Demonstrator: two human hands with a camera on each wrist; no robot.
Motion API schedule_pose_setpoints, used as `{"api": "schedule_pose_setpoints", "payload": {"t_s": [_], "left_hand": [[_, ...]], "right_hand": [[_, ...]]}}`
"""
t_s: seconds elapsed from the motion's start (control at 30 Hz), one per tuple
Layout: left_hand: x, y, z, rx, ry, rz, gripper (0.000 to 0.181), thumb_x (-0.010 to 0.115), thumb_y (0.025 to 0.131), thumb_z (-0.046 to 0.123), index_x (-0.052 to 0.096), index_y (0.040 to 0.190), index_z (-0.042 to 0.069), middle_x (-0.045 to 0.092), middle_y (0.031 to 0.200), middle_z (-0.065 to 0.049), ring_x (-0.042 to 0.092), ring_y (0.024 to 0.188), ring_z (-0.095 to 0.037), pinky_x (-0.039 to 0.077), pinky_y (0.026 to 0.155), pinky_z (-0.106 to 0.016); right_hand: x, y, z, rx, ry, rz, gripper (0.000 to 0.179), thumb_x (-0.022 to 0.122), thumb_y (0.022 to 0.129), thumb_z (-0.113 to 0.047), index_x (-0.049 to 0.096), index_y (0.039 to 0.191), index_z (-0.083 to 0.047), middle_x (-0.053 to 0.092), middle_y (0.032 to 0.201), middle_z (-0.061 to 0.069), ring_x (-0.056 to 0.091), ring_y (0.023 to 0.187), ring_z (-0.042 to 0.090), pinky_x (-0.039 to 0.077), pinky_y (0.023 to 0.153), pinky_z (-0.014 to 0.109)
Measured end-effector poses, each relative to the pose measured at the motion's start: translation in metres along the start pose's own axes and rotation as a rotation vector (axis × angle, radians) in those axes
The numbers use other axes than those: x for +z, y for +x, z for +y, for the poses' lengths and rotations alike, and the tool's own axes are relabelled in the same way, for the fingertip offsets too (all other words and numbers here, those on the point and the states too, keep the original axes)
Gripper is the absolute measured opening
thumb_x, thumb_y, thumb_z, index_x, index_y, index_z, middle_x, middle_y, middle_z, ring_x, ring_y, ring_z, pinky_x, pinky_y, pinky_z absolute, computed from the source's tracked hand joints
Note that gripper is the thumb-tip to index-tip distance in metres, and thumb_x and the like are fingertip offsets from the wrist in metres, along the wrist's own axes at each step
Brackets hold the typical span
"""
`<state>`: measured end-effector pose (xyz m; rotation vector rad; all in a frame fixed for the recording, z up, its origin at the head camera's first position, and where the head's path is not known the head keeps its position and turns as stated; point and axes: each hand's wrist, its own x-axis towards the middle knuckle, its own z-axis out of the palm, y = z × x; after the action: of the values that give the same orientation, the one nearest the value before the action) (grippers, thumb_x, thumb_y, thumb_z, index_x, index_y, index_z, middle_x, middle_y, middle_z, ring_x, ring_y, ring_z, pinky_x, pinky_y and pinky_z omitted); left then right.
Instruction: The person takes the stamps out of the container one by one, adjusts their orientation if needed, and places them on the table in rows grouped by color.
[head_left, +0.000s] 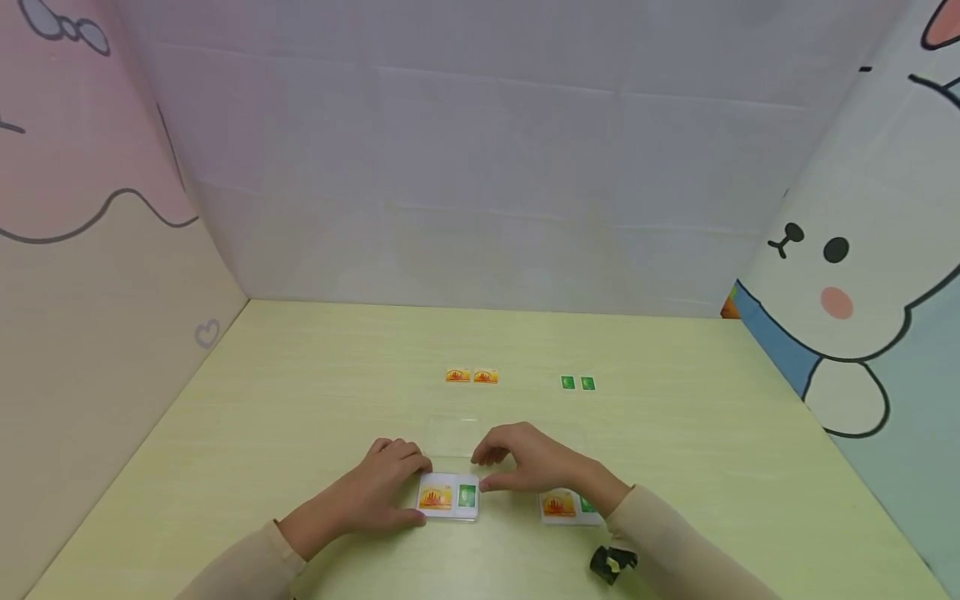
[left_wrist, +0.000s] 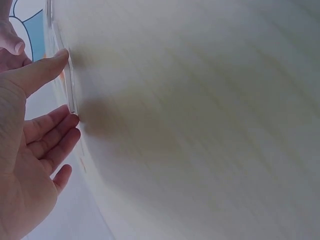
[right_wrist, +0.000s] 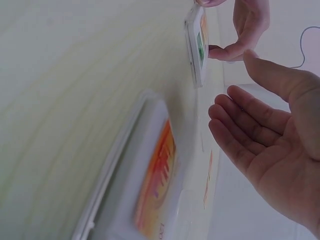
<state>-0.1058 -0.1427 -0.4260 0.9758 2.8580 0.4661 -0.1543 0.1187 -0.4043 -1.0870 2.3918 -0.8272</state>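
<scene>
A flat white case (head_left: 448, 513) lies in front of me with an orange stamp-like picture (head_left: 435, 497) and a green one (head_left: 467, 496) on its face. My left hand (head_left: 382, 490) holds its left side, thumb at the near corner and fingers at the far corner. In the left wrist view the thumb (left_wrist: 47, 70) and fingertips span the case's edge (left_wrist: 70, 85). My right hand (head_left: 528, 460) hovers by the far right corner, thumb close to the edge. Its fingers are loosely bent with nothing between them in the right wrist view.
A second white case (head_left: 558, 518) with similar pictures lies under my right forearm. A clear plastic rectangle (head_left: 452, 435) lies behind the first case. Farther back are two orange pieces (head_left: 472, 376) and two green pieces (head_left: 578, 383). Printed cloth walls (head_left: 480, 167) enclose the table (head_left: 315, 383).
</scene>
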Motion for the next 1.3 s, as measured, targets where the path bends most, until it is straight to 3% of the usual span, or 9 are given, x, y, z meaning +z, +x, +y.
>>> {"api": "schedule_pose_setpoints", "payload": {"t_s": [0.77, 1.3], "left_hand": [[0.000, -0.001, 0.001, 0.009, -0.010, 0.009, 0.050, 0.079, 0.074, 0.038, 0.063, 0.112, 0.010, 0.061, 0.109, 0.002, 0.051, 0.104, -0.015, 0.035, 0.096, -0.042], [0.002, 0.000, -0.001, 0.024, 0.002, 0.012, 0.049, 0.079, 0.073, 0.037, 0.063, 0.110, 0.009, 0.061, 0.106, 0.002, 0.051, 0.102, -0.013, 0.035, 0.095, -0.042]], "right_hand": [[0.003, 0.011, -0.007, -0.062, -0.051, -0.016, 0.028, 0.074, 0.084, -0.024, 0.068, 0.106, -0.008, 0.070, 0.102, 0.003, 0.064, 0.091, 0.011, 0.052, 0.083, 0.022], [0.008, 0.020, -0.011, -0.013, -0.035, -0.015, 0.028, 0.076, 0.082, -0.023, 0.069, 0.104, -0.007, 0.071, 0.099, 0.003, 0.063, 0.087, 0.011, 0.051, 0.081, 0.019]]}}
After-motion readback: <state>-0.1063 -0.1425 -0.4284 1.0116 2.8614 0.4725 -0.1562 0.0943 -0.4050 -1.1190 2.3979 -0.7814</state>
